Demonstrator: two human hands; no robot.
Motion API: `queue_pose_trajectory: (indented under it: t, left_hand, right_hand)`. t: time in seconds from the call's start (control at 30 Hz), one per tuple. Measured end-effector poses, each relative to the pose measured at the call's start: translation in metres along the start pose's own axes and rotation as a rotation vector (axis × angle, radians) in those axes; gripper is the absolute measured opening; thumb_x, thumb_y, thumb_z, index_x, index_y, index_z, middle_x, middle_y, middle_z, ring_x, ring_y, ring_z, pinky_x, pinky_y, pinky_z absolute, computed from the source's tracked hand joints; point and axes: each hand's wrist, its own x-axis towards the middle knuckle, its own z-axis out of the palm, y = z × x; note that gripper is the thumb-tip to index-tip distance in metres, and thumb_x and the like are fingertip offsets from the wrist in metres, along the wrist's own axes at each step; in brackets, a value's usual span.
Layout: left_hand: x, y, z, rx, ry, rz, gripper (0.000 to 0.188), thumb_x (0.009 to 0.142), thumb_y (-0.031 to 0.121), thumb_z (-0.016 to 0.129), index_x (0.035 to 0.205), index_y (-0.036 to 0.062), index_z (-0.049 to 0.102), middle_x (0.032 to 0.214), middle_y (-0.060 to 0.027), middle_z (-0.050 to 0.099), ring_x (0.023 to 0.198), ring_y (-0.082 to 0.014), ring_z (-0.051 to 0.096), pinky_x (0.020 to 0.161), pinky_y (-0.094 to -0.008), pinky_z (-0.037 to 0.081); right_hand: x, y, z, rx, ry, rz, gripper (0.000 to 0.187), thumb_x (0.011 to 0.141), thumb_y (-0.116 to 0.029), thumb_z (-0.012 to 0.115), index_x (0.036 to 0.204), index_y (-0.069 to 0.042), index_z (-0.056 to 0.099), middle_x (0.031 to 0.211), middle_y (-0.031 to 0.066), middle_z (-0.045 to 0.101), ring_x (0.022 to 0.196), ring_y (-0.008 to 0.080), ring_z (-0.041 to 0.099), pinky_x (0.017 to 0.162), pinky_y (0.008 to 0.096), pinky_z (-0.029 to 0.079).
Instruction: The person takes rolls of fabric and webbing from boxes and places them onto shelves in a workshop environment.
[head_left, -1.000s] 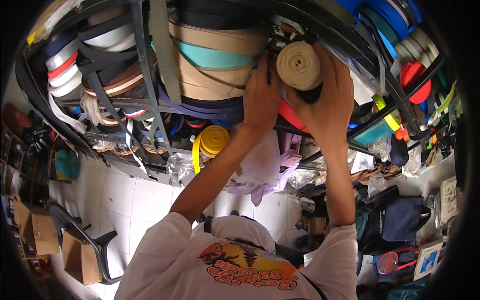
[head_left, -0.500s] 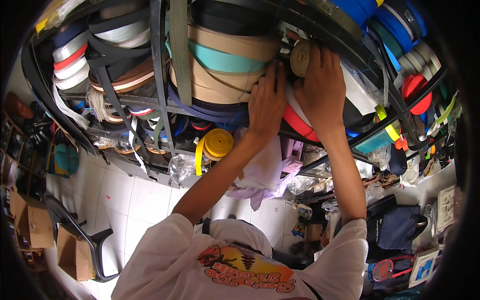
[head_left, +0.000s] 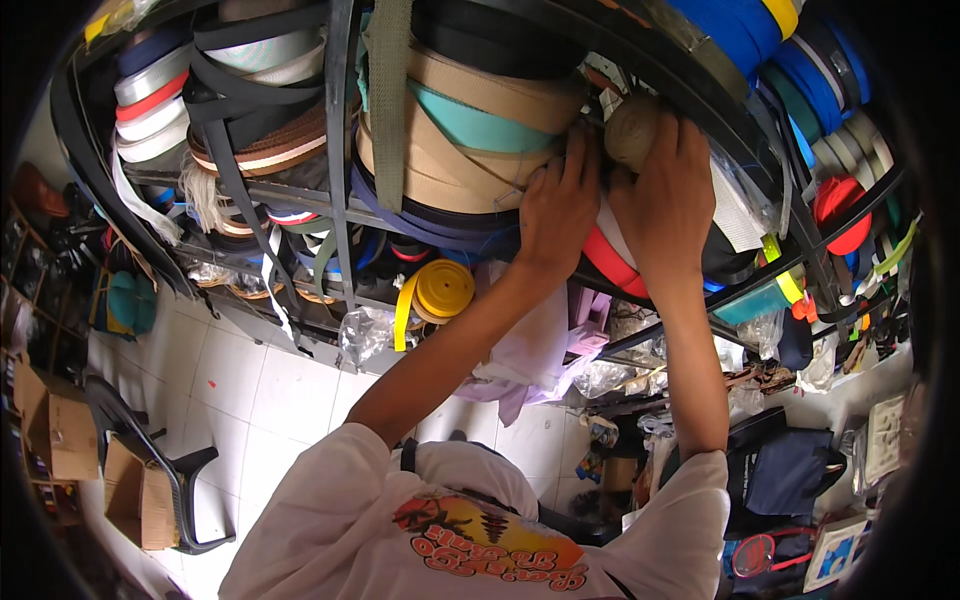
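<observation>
My right hand point(head_left: 668, 205) is closed around the side of a small coiled roll of beige webbing point(head_left: 632, 132), its fingertips partly hidden behind the roll. Just left of it, my left hand point(head_left: 558, 212) reaches up with fingers stretched out against the right side of a stack of large webbing rolls. That stack holds tan point(head_left: 500, 82), turquoise point(head_left: 482, 122) and black rolls point(head_left: 495, 38), with a navy strap point(head_left: 430, 222) along its bottom. A red and white roll point(head_left: 612, 262) lies on the shelf between and below my hands.
Black metal shelf bars point(head_left: 340, 150) cross in front of the rolls. A yellow webbing roll point(head_left: 443, 288) sits on the lower shelf beside clear plastic and a pale purple bag point(head_left: 520, 340). At lower left are a black chair point(head_left: 180, 490) and cardboard boxes point(head_left: 75, 435).
The whole view has shifted, so the shelves appear farther right. My right hand has drawn the beige roll slightly toward me, and its coiled face is turned a little. My left hand stays at the stack.
</observation>
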Motion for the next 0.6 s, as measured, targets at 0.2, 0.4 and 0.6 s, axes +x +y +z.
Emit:
queue_pose_trajectory:
  t: [0.2,0.4,0.6]
  left_hand:
    - [0.0,-0.004,0.0,0.007,0.009,0.036,0.048,0.078,0.009,0.058,0.125,-0.0009,0.056,0.127,-0.0105,0.056,0.082,-0.0142,0.063,0.073,-0.0246,0.051]
    - [-0.005,-0.012,-0.005,-0.145,0.014,0.016,0.047,0.076,0.002,0.059,0.123,-0.0039,0.055,0.132,-0.0176,0.051,0.083,-0.0185,0.067,0.073,-0.0258,0.054]
    - [-0.008,-0.012,-0.005,-0.136,-0.012,0.046,0.046,0.076,0.002,0.059,0.121,-0.0034,0.055,0.13,-0.0188,0.05,0.08,-0.0198,0.066,0.072,-0.0262,0.054]
  right_hand:
    - [0.001,0.013,0.013,0.035,-0.019,-0.018,0.062,0.077,-0.019,0.073,0.129,0.002,0.047,0.121,0.0261,0.053,0.108,0.0439,0.055,0.088,0.0465,0.049]
    - [0.016,0.02,0.02,0.077,-0.144,-0.007,0.057,0.079,-0.025,0.072,0.125,0.003,0.052,0.117,0.0296,0.057,0.104,0.0469,0.059,0.085,0.049,0.051]
    - [0.042,0.026,0.014,0.061,-0.416,-0.021,0.051,0.077,-0.027,0.071,0.118,-0.001,0.06,0.11,0.0309,0.062,0.105,0.0429,0.06,0.087,0.0484,0.051]
